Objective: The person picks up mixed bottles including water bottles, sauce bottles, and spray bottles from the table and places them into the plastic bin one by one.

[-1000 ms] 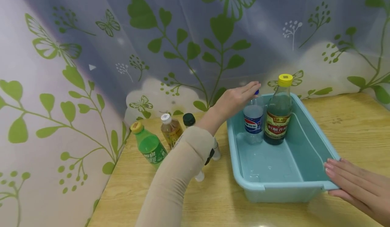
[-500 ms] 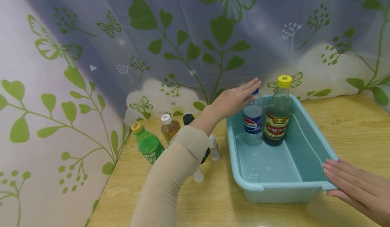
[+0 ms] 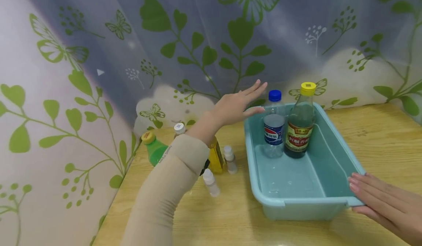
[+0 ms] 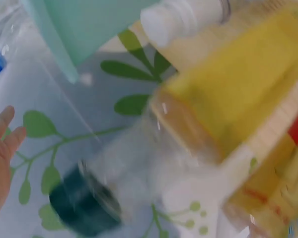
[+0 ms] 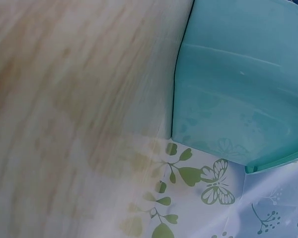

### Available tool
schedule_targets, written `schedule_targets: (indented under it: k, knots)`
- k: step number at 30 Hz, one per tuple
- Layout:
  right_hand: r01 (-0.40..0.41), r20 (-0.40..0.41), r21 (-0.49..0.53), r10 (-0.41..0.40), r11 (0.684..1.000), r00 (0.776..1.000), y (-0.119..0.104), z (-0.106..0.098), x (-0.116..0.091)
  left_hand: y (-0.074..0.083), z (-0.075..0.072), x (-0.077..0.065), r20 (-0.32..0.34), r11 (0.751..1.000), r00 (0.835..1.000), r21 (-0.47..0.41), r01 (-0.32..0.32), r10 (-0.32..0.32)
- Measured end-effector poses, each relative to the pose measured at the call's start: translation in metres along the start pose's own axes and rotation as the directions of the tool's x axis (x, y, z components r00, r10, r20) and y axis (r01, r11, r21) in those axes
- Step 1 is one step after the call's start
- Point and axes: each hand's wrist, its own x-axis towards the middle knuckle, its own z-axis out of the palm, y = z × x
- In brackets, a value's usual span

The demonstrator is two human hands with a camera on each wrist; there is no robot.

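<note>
My left hand (image 3: 234, 106), fingers extended and thumb apart, is just left of a Pepsi bottle (image 3: 274, 130) with a blue cap, and holds nothing. That bottle stands upright in the back of a light blue plastic bin (image 3: 290, 202). Beside it in the bin stands a dark vinegar bottle (image 3: 300, 132) with a yellow cap. My right hand (image 3: 389, 204) rests with straight fingers on the bin's near right corner. In the left wrist view, a blurred bottle of yellow liquid (image 4: 238, 74) with a dark green cap lies across the picture, and my left fingers show at the left edge.
Left of the bin on the wooden table (image 3: 230, 216) stand a green soda bottle (image 3: 155, 150), a white-capped drink bottle (image 3: 179, 128) and two small white-capped bottles, one near (image 3: 211, 183), one farther back (image 3: 230, 160). My left sleeve partly covers this group. A patterned curtain (image 3: 197, 55) hangs behind.
My left hand has come off the Pepsi bottle's cap and moved left, its fingers spreading. The blue cap and the yellow bottle now show. My right hand stays at the bin's corner.
</note>
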Motion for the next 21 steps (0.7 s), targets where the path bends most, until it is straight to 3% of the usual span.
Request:
schedule_targets:
  k: [6,21]
  knots:
    - [-0.015,-0.015,0.001,0.015,1.000,1.000,0.000,0.001,0.000,-0.013,-0.012,-0.017,-0.018,0.999,1.000,0.037,-0.024,0.025]
    - [-0.032,0.009,-0.015,0.032,0.999,0.999,-0.001,0.000,0.000,-0.031,-0.028,-0.065,0.072,0.993,0.991,0.008,-0.114,0.114]
